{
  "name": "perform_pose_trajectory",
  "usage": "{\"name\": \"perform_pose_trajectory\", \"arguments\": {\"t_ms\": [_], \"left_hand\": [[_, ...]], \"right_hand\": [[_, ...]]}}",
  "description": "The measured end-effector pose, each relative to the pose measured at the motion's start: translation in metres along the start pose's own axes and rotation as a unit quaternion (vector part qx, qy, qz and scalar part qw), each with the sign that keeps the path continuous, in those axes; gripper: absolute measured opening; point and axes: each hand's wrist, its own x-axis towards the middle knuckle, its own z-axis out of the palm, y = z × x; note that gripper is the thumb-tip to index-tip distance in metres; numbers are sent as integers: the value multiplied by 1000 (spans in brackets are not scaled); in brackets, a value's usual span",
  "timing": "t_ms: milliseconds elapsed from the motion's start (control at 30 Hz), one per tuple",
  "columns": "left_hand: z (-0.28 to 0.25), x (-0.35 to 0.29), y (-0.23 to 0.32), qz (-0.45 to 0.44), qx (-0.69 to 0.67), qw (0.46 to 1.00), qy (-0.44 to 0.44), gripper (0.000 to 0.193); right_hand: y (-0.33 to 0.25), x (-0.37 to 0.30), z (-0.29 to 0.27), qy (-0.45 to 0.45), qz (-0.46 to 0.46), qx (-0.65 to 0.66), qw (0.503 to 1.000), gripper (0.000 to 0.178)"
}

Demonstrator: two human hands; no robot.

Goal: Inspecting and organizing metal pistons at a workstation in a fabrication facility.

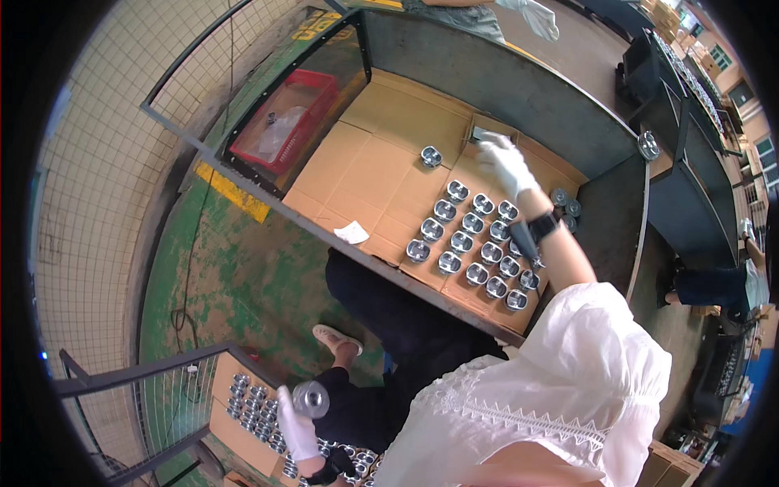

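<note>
My left hand (pixel 297 432), in a white glove, is closed on a metal piston (pixel 312 400) at the lower left. Below it, more pistons (pixel 258 412) stand in rows on a cardboard-covered surface. My right hand (pixel 505 165), also gloved, reaches over the cardboard-lined cart with its fingers stretched out. Its fingertips are close to a small open cardboard box (pixel 505 130) with something greyish at its near corner. Several pistons (pixel 462 241) stand in rows on the cardboard below my right hand. A single piston (pixel 431 157) stands apart to the left.
The cart's dark metal wall (pixel 519 89) rises behind the box. A red plastic basket (pixel 286 120) sits to the left, a white paper scrap (pixel 351 233) near the front edge. Grey round parts (pixel 573 208) lie in the right corner. Other people stand beyond the cart and at the far right.
</note>
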Motion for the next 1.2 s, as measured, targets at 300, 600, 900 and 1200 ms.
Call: {"name": "perform_pose_trajectory", "arguments": {"t_ms": [300, 600, 900, 1200], "left_hand": [[-57, 33, 43, -547, -446, 708, 11, 55], [-91, 55, 74, -629, -373, 681, -20, 54], [-120, 30, 94, -692, -396, 604, 13, 56], [-93, 32, 81, -557, -366, 743, -62, 48]], "right_hand": [[169, 144, -144, 58, 158, -596, 785, 31], [274, 191, -28, -22, -18, -684, 729, 27], [275, 203, -25, 11, -97, -710, 698, 19], [152, 110, 67, -153, -404, -512, 742, 10]]}}
